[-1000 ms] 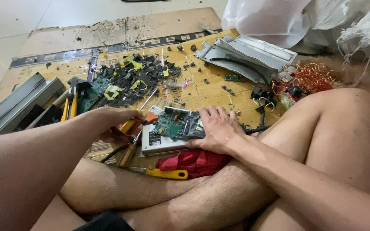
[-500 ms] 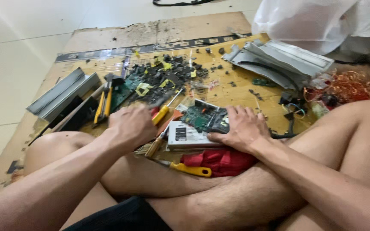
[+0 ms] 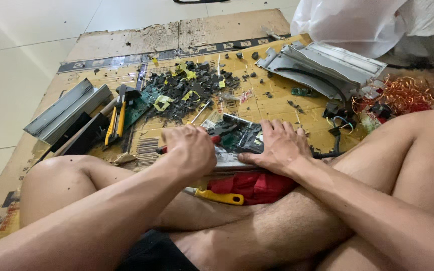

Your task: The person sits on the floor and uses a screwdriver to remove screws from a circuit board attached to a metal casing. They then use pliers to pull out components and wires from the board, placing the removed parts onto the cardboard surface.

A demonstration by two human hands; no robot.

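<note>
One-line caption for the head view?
Left hand grips a screwdriver, right hand pins a circuit board on cardboard.

A makeshift floor workshop on cardboard (image 3: pixel 277 105) over pale tiles (image 3: pixel 21 65): broken parts (image 3: pixel 187 90) at twelve o'clock, pliers (image 3: pixel 116 118) at ten (copper wire (image 3: pixel 403 93) at two).

Copper wire tangle (image 3: pixel 400 94) — grey metal casings (image 3: pixel 322 62), hammer (image 3: pixel 119 113).

flattened cardboard sheet (image 3: pixel 272 108) on the floor — black debris (image 3: pixel 187 90), metal panels (image 3: pixel 322 62).
</note>
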